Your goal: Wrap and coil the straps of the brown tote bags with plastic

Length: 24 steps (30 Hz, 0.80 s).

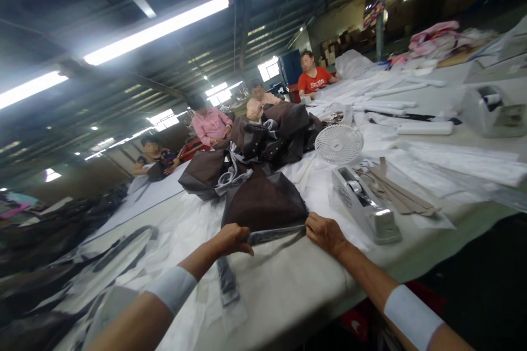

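The dark brown fabric bag (263, 203) — its grey edge strip (275, 235) pinched at each end by the left hand (233, 240) and right hand (325, 233) — seems pulled taut, to keep that edge straight on the white-covered work table (288, 301).

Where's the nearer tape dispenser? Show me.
In the head view, the tape dispenser sits beyond the right hand, beside tan strips, with a white fan behind it.
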Motion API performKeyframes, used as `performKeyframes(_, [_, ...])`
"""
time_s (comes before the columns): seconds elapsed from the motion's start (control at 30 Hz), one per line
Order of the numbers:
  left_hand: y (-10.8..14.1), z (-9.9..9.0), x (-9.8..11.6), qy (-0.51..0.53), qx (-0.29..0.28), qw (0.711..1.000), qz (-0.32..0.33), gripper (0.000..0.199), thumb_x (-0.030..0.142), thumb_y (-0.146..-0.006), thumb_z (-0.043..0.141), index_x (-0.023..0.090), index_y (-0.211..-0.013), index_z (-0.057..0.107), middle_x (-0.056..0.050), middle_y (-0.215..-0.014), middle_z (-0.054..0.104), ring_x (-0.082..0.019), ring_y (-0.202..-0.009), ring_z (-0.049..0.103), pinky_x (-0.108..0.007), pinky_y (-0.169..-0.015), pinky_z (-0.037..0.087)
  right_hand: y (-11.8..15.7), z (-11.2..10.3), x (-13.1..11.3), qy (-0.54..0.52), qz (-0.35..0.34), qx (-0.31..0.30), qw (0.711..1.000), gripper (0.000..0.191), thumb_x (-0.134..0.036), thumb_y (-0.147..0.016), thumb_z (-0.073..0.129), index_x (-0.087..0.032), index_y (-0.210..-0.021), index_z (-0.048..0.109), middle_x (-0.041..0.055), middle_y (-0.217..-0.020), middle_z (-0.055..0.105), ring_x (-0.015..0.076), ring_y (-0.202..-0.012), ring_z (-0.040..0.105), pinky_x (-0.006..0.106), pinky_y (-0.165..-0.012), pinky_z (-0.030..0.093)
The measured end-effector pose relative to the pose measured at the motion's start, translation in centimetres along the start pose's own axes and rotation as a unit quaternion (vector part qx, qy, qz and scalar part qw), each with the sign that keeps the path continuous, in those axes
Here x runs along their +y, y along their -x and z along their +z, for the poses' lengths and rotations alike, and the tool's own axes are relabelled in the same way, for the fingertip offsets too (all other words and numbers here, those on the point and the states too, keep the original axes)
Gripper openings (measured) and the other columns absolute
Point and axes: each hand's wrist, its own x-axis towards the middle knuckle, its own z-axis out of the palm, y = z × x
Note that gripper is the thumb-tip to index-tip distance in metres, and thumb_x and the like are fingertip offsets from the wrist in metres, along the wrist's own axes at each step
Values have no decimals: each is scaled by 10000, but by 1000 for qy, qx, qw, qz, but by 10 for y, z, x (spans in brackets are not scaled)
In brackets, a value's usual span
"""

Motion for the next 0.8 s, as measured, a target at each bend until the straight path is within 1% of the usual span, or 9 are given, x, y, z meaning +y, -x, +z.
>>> performKeyframes(0.1, [12,10,-16,-5,-1,1000,-25,592,760,-655,487,205,-814,618,-40,-657,635,-206,-669,621,-247,-545,331,0,0,0,-2,6,2,1000,146,-125,-789,473,-184,-685,556,3,-734,558,114,-623,510,253,-546,287])
performKeyframes(0.2, [35,15,-40,-21,-10,998,-66,568,723,-752,397,211,-849,623,-59,-677,643,-234,-713,631,-272,-599,367,0,0,-1,-2,10,7,1000,139,-128,-786,484,-186,-685,559,2,-737,560,114,-618,511,256,-541,286])
performKeyframes(0.3, [61,13,-65,-32,-25,993,-109,511,633,-825,374,193,-849,633,-92,-676,643,-278,-719,633,-320,-627,392,0,1,-1,-2,9,12,1000,146,-127,-794,481,-187,-683,557,2,-736,557,112,-608,511,257,-542,291])
performKeyframes(0.37, [70,10,-72,-29,-31,990,-137,475,591,-831,402,180,-821,639,-109,-680,643,-295,-714,631,-336,-619,401,0,2,0,-1,7,14,1000,149,-125,-794,478,-189,-682,553,2,-735,555,113,-610,514,253,-544,297])
performKeyframes(0.47, [59,12,-58,6,-28,990,-136,429,579,-797,474,204,-933,630,-94,-804,671,-269,-788,633,-310,-641,419,-1,4,1,3,12,18,1000,155,-109,-790,467,-187,-682,547,7,-736,552,118,-622,522,246,-552,308])
performKeyframes(0.53, [38,20,-34,44,-17,994,-103,466,582,-780,507,244,-1094,568,-60,-948,671,-223,-875,622,-268,-691,425,-1,3,2,10,19,19,1000,159,-105,-791,460,-185,-682,544,9,-736,551,120,-625,526,244,-555,313])
performKeyframes(0.6, [17,31,-8,78,-9,995,-65,482,567,-792,509,258,-1161,520,-32,-1024,655,-181,-911,608,-230,-721,419,0,2,2,17,21,17,999,154,-107,-791,462,-185,-687,545,7,-740,554,118,-620,527,244,-550,313])
performKeyframes(0.7, [2,47,12,104,-10,994,-35,364,529,-825,489,216,-974,600,-17,-894,664,-153,-804,606,-213,-670,404,0,-1,2,27,19,11,999,145,-106,-787,468,-186,-697,550,4,-745,560,116,-610,528,246,-540,310])
performKeyframes(0.8, [15,52,0,99,-6,994,-44,352,510,-849,459,192,-808,603,-19,-757,640,-148,-704,586,-225,-630,382,0,-1,2,29,11,6,1000,147,-113,-795,466,-187,-704,554,6,-750,563,117,-616,531,246,-539,311])
